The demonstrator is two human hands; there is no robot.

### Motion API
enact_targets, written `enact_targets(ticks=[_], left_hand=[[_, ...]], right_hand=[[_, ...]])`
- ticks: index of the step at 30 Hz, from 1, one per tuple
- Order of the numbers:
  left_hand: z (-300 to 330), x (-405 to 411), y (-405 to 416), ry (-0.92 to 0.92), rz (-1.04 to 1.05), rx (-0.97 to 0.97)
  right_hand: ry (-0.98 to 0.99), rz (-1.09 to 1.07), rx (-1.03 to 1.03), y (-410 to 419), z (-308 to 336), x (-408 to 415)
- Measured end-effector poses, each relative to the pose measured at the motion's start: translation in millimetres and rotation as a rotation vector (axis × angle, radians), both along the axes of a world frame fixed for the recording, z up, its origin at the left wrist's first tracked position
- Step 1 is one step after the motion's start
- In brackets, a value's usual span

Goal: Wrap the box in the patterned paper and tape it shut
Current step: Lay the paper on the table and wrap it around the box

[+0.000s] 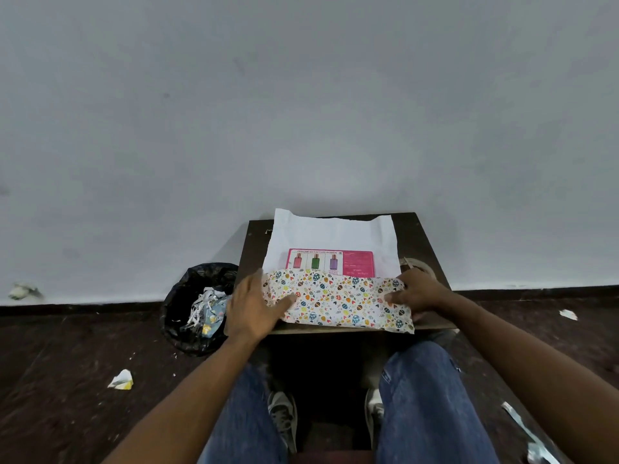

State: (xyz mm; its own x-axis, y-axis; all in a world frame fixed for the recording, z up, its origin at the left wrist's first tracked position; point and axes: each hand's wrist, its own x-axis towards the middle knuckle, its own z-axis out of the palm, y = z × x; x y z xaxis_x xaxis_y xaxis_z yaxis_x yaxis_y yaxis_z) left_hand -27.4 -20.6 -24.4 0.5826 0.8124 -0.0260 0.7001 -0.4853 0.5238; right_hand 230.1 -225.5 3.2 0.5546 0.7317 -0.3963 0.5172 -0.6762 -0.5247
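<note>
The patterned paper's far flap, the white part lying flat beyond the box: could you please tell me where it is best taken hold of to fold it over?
Judging from its pose, grip the far flap at its two far corners, reaching over the pink box. That edge is free and lies flat on the table, while the near flap is already folded on under both hands, left hand and right hand.

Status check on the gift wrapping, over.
Left hand and right hand pressing the egg-patterned wrapping paper over the pink perfume box. Box half covered, far flap flat. Tape roll behind right hand, untouched.
</note>
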Motion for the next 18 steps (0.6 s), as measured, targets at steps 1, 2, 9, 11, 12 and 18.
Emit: enact_targets(ticks=[1,2,9,11,12,18], left_hand=[[-0.9,-3.4,1.6,-0.015,0.067,-0.074],[-2.3,-6.6,3.8,-0.054,0.11,-0.138],[7.6,-9.4,9.4,-0.582,0.228,-0.542],[10.7,-9.0,11.8,-0.591,0.232,-0.524],[9.4,-9.1,14.1,-0.573,0.234,-0.506],[-0.9,-7.4,24.0,-0.441,0.254,-0.453]], right_hand=[[0.021,-0.034,0.021,-1.6,-2.9,1.0],[0.042,-0.071,0.046,-3.0,-5.3,0.8],[0.089,-0.212,0.143,-5.6,-9.1,-4.4],[0.113,-0.246,0.163,-7.4,-9.4,-5.6],[0.111,-0.253,0.161,-7.9,-10.0,-6.4],[0.005,-0.29,0.108,-8.9,-13.0,-8.3]])
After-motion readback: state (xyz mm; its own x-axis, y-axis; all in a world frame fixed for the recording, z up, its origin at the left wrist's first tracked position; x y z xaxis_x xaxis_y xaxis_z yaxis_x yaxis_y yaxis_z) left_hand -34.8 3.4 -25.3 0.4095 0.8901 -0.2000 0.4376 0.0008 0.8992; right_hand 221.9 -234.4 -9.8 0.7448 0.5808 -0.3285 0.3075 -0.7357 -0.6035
